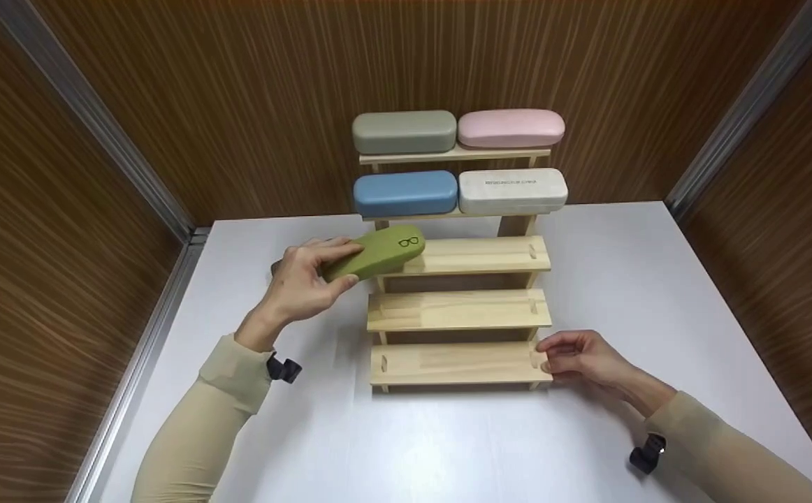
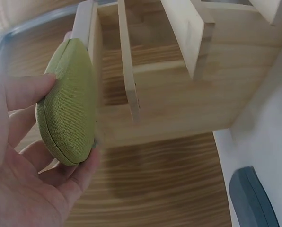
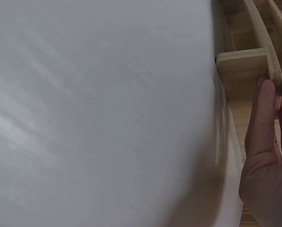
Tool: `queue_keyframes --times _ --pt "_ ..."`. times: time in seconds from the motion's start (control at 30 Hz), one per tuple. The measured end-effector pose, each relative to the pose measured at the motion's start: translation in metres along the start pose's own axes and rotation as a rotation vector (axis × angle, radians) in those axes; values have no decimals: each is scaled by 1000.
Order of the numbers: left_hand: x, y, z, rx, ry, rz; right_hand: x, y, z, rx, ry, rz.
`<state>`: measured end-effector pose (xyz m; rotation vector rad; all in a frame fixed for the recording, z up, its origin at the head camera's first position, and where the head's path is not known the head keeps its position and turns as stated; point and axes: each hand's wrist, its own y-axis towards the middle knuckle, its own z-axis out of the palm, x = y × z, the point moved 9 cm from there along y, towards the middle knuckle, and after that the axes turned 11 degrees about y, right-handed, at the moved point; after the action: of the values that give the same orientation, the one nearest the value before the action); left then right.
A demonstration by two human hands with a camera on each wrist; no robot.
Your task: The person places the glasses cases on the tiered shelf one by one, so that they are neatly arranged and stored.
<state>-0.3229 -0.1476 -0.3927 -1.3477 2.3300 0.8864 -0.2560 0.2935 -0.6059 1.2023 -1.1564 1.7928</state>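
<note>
My left hand [image 1: 305, 283] grips a green glasses case [image 1: 381, 251] with a small glasses print, thumb on one side and fingers on the other. The case is held tilted at the left end of the third shelf down on a stepped wooden rack [image 1: 462, 363]. In the left wrist view the green case [image 2: 70, 104] stays clear of my palm; whether it touches the shelf I cannot tell. My right hand [image 1: 591, 360] pinches the right end of the rack's lowest shelf. Close up, thumb and fingers of the right hand [image 3: 268, 151] hold the board's edge.
Grey-green [image 1: 404, 133] and pink [image 1: 511, 128] cases sit on the top shelf, blue [image 1: 406, 194] and white [image 1: 513, 191] ones below. A dark blue-grey case [image 2: 252, 198] lies on the white table [image 1: 434, 447] left of the rack. Wood-grain panels [image 1: 273, 105] enclose the back and sides.
</note>
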Motion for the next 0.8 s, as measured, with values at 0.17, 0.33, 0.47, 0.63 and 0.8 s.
queue_keyframes --times 0.17,0.33,0.47,0.63,0.8 --pt "-7 7 7 7 -2 21 3 -1 2 11 -5 -17" --pt "-16 16 14 15 -5 39 3 -1 1 1 -8 -17" --pt "-25 22 21 25 -8 66 2 0 0 -10 -14 -13" --pt "-33 31 30 43 -2 98 2 0 1 -14 -26 -19" --pt "-37 39 39 70 -3 101 3 0 0 -10 -21 -11"
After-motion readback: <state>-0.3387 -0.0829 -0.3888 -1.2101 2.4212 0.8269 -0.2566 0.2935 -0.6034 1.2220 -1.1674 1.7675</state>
